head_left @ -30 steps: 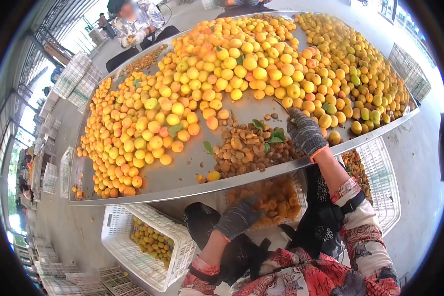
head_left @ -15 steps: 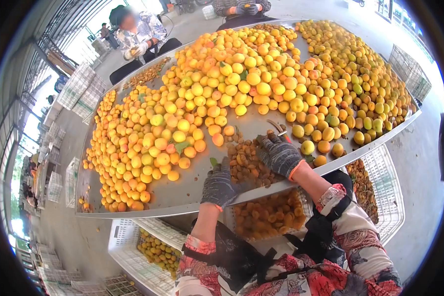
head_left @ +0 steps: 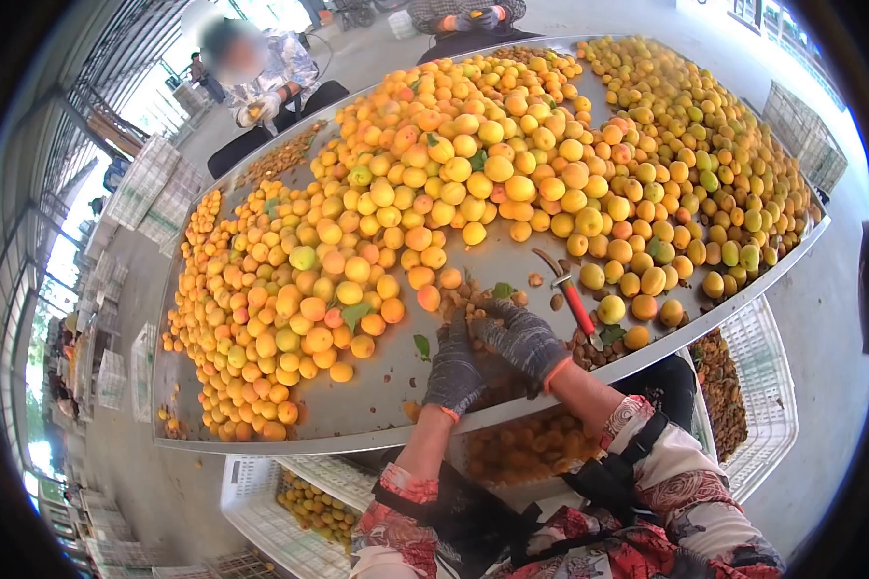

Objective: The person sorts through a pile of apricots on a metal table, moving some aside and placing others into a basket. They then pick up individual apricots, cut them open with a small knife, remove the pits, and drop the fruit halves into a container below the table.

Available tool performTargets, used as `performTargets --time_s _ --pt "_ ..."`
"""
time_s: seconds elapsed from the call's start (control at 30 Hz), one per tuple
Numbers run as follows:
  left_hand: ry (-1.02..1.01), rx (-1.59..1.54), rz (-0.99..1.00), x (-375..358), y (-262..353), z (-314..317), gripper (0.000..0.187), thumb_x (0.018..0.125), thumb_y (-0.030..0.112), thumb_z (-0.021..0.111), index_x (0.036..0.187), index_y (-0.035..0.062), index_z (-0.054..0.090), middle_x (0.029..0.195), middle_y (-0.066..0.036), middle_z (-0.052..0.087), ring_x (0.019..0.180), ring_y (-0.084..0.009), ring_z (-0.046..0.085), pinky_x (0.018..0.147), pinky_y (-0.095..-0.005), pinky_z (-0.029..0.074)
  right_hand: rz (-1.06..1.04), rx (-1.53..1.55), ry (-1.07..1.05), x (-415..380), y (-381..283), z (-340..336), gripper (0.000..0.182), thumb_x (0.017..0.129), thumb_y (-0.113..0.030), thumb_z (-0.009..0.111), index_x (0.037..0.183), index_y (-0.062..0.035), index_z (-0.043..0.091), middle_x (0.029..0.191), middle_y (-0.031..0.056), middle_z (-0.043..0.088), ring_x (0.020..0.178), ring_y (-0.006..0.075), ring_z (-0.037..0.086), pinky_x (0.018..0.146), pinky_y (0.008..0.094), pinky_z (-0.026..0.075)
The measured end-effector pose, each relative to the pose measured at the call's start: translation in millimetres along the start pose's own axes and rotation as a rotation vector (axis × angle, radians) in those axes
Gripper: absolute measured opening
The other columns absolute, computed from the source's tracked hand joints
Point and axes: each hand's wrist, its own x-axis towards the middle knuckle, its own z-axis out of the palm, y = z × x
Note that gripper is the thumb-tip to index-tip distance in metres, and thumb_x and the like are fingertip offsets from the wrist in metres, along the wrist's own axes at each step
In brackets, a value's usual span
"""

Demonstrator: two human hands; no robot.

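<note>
My left hand and my right hand, both in grey knit gloves with orange cuffs, meet over the near part of the metal table. Between and just beyond their fingertips is a small heap of brown apricot pits. The fingers of both hands curve in around this heap; part of it is hidden by the gloves. To the right of my right hand lies a curved knife with a red handle, touched by neither hand. Whole yellow-orange apricots are piled beyond and to the left.
The metal table has a raised near edge. Below it stand a crate of orange apricot pieces, a white crate of apricots and a white crate with brown pieces. Two people sit across the table.
My hands have come together and moved slightly away from the table edge, gathering the spread pits into a heap. My right hand has left the knife, which now shows fully.
</note>
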Motion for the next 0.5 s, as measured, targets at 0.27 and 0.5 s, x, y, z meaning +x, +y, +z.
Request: performTargets --time_s 0.27,0.5 --pt "0.016 -0.440 0.147 14.1 -1.5 12.3 0.074 0.066 -0.001 0.068 0.130 0.0044 0.031 0.111 -0.006 0.050 0.098 -0.0150 0.052 0.086 -0.0273 0.044 -0.098 0.836 -0.087 37.0 43.6 21.5 0.050 0.080 -0.022 0.064 0.119 0.0037 0.046 0.101 0.0102 0.060 0.092 0.0125 0.056 0.078 0.0252 0.047" --pt "-0.025 -0.569 0.105 14.1 46.7 4.7 0.074 0.067 -0.006 0.068 0.130 0.0031 0.030 0.121 -0.008 0.046 0.106 -0.0163 0.050 0.088 -0.0278 0.044 -0.115 0.670 0.034 3.6 2.8 -24.9 0.047 0.078 -0.025 0.065 0.116 -0.0002 0.051 0.104 0.0117 0.060 0.096 0.0152 0.056 0.084 0.0285 0.044"
